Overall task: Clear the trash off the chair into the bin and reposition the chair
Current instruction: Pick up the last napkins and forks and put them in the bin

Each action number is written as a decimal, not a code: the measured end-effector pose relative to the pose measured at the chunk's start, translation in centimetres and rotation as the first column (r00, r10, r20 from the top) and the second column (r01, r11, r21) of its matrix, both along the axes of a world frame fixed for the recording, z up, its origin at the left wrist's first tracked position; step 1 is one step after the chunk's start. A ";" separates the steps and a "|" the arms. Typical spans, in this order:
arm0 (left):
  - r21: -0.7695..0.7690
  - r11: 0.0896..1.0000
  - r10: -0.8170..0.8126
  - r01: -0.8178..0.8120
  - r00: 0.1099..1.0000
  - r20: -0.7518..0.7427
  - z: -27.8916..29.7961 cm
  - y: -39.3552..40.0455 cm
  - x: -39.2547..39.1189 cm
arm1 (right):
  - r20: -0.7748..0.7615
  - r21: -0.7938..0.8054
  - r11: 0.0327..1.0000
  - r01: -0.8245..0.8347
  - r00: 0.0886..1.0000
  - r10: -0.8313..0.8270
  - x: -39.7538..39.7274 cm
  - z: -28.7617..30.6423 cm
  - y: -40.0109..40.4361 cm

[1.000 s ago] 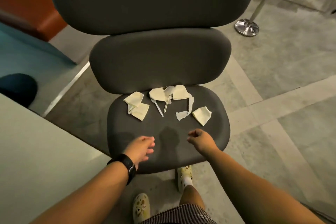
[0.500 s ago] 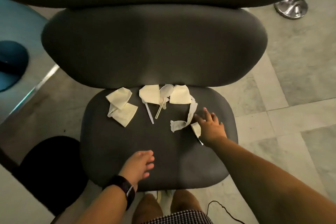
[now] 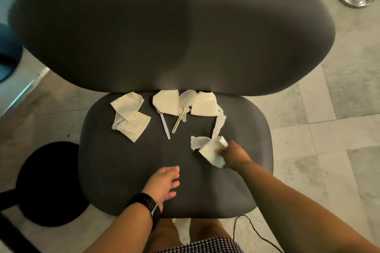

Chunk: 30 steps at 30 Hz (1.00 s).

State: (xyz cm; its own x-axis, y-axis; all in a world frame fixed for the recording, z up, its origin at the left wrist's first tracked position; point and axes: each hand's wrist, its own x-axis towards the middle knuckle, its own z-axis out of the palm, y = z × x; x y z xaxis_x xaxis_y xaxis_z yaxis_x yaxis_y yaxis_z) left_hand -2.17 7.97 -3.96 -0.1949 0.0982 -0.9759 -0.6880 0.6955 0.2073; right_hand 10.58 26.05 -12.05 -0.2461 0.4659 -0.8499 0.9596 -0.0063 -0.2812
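The right hand has its grip closed on a folded cream napkin, lifted a little off the right half of the seat; the fingers are curled around its near edge and the napkin is blurred. Touching that napkin on its left is a torn white paper strip, which runs up the seat toward the backrest and ends in a crumpled clump beside the hand.

The left hand hovers over the front middle of the seat with its fingers loosely spread and nothing in them; a dark wristwatch sits on that wrist.

The rest of the trash lies along the back of the grey chair seat, just under the backrest. At the left are two overlapping napkins. In the middle is another napkin with a white plastic spoon lying partly over it and a second white plastic utensil just to its left, handle pointing toward the front. To the right of the spoon lies one more napkin.

A black round bin stands on the tiled floor just left of the chair.
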 end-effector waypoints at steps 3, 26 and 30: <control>0.061 0.994 0.085 -0.089 0.994 0.064 0.0 1.4 0.3 | -0.239 -0.380 0.904 0.197 0.923 -0.302 -1.4 2.2 -1.4; 0.118 0.923 0.375 -0.367 0.926 -0.051 -4.5 -0.4 -2.4 | 0.112 0.372 0.926 -0.069 0.993 0.029 -11.8 -4.3 8.4; 0.109 0.920 0.382 -0.376 0.923 -0.042 -4.7 -0.6 -2.9 | 0.180 0.353 0.923 -0.155 0.979 0.095 -12.4 -4.5 7.2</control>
State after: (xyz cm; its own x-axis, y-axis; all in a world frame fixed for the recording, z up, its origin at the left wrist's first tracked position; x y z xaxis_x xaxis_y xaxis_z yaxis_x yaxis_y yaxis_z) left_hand -5.07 7.41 -8.63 -0.2951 0.0982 -0.9504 -0.8800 0.3596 0.3104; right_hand -1.81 33.22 -16.56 -0.2005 0.7240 -0.6600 0.9777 0.1908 -0.0877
